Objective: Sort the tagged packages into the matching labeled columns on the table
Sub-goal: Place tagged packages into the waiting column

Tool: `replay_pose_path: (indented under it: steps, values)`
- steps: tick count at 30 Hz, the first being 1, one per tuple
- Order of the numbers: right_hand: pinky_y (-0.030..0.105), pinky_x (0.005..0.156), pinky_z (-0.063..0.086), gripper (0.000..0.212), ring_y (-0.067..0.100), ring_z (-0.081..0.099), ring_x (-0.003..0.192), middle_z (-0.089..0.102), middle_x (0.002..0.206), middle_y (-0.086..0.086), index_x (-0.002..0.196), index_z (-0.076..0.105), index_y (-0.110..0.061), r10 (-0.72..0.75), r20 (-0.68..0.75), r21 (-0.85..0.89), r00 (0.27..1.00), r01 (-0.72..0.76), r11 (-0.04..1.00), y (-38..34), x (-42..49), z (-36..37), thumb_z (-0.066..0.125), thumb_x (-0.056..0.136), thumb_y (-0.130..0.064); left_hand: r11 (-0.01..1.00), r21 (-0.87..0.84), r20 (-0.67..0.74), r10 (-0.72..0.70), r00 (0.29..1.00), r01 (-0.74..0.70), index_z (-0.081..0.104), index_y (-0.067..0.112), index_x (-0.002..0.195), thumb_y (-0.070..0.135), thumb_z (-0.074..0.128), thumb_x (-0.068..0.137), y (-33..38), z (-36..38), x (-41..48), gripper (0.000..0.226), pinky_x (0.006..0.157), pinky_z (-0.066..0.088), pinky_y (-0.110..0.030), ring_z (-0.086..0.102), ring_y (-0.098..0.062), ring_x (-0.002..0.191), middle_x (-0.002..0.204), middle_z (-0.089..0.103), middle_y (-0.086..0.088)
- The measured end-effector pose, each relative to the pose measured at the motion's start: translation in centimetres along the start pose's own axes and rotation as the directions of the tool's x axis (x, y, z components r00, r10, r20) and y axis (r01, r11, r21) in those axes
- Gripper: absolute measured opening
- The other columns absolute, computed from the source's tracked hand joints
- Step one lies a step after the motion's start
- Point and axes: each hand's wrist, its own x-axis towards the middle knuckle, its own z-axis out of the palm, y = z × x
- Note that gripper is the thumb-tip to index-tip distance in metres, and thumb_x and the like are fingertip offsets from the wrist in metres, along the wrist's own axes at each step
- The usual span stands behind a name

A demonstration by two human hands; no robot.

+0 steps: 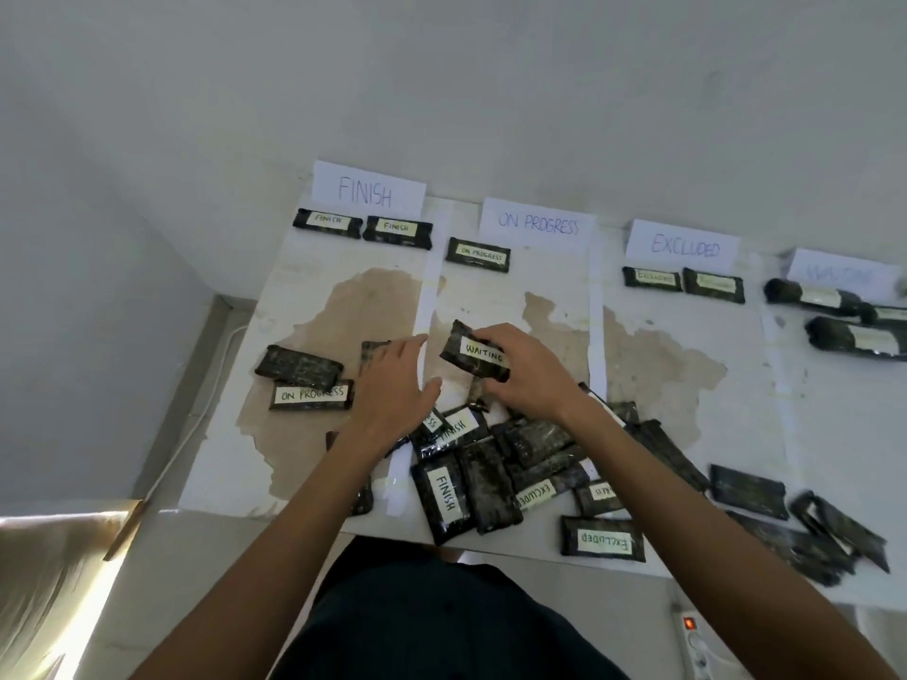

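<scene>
Your right hand [527, 373] holds the WAITING package [471, 353], tilted, over the middle of the tabletop [687, 385], inside the ON PROGRESS column; fingers [493, 336] curl over its right end, pinching it. Your left hand [392, 387] is just left of it, fingers [407, 348] straight, slightly spread, gripping nothing. Unsorted pile [491, 478] lies along the front edge. Column signs [367, 191] line the back edge with sorted packages [397, 230] below; rightmost sign is blurred
</scene>
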Motion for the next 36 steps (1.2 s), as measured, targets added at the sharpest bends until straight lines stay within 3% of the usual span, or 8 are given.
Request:
replay_pose_path:
  steps: [5,12,20,26,29,32,36]
  values:
    - [0.037,0.098,0.044,0.059,0.020,0.051,0.117,0.051,0.133,0.001,0.135,0.046,-0.019,0.088,-0.046,-0.005,0.995,-0.088,0.996,2.7,-2.2,-2.8,0.067,0.080,-0.012,0.988,0.085,0.081,0.124,0.989,-0.131,0.035,0.013,0.139,0.032,0.055,0.087,2.5,0.8,1.9,0.060,0.108,0.034,-0.046,0.035,-0.029,0.132,0.143,0.042,-0.010]
    - [0.036,0.102,0.040,0.058,0.021,0.049,0.122,0.050,0.137,0.000,0.136,0.045,-0.021,0.232,-0.136,-0.009,0.963,-0.235,0.972,7.7,-5.7,-6.6,0.067,0.083,-0.012,0.966,-0.007,0.183,0.256,0.949,-0.259,0.035,0.013,0.140,0.027,0.052,0.088,7.3,2.5,4.6,0.057,0.111,0.030,-0.045,0.033,-0.028,0.134,0.144,0.040,-0.009]
    - [0.035,0.096,0.043,0.057,0.025,0.051,0.119,0.052,0.134,0.003,0.134,0.046,-0.018,0.329,-0.250,0.038,0.911,-0.330,0.943,16.2,-10.0,-11.9,0.068,0.083,-0.007,0.947,-0.042,0.175,0.321,0.931,-0.319,0.039,0.012,0.137,0.023,0.053,0.088,14.2,6.2,7.7,0.052,0.107,0.035,-0.042,0.037,-0.027,0.130,0.140,0.044,-0.008]
    - [0.022,0.092,0.039,0.057,0.022,0.052,0.116,0.054,0.132,0.002,0.132,0.048,-0.018,0.368,-0.270,0.130,0.890,-0.345,0.929,24.4,-13.2,-15.5,0.066,0.081,-0.001,0.948,-0.058,0.202,0.317,0.927,-0.312,0.041,0.014,0.136,0.020,0.053,0.088,21.3,11.7,9.4,0.050,0.108,0.033,-0.041,0.036,-0.026,0.130,0.140,0.045,-0.007]
    - [0.028,0.094,0.043,0.058,0.023,0.053,0.116,0.054,0.132,0.001,0.133,0.048,-0.019,0.376,-0.246,0.119,0.893,-0.357,0.926,29.1,-14.4,-16.9,0.066,0.081,0.000,0.947,-0.075,0.222,0.322,0.920,-0.313,0.043,0.014,0.135,0.021,0.054,0.087,25.2,15.0,10.2,0.049,0.107,0.035,-0.042,0.037,-0.026,0.129,0.138,0.046,-0.007]
    - [0.043,0.099,0.044,0.060,0.026,0.052,0.119,0.053,0.135,0.000,0.133,0.049,-0.020,0.361,-0.230,0.063,0.904,-0.356,0.932,33.8,-15.0,-18.0,0.065,0.079,0.001,0.941,-0.088,0.245,0.340,0.908,-0.328,0.043,0.015,0.134,0.020,0.053,0.087,28.5,18.7,11.3,0.049,0.107,0.035,-0.040,0.038,-0.025,0.129,0.138,0.046,-0.006]
    - [0.047,0.098,0.041,0.056,0.026,0.051,0.120,0.053,0.136,0.002,0.129,0.053,-0.016,0.343,-0.198,-0.061,0.918,-0.361,0.931,39.4,-14.9,-18.7,0.063,0.078,0.003,0.949,-0.086,0.321,0.314,0.894,-0.303,0.043,0.014,0.135,0.018,0.052,0.087,31.9,23.2,13.0,0.050,0.108,0.033,-0.040,0.037,-0.026,0.129,0.139,0.045,-0.007]
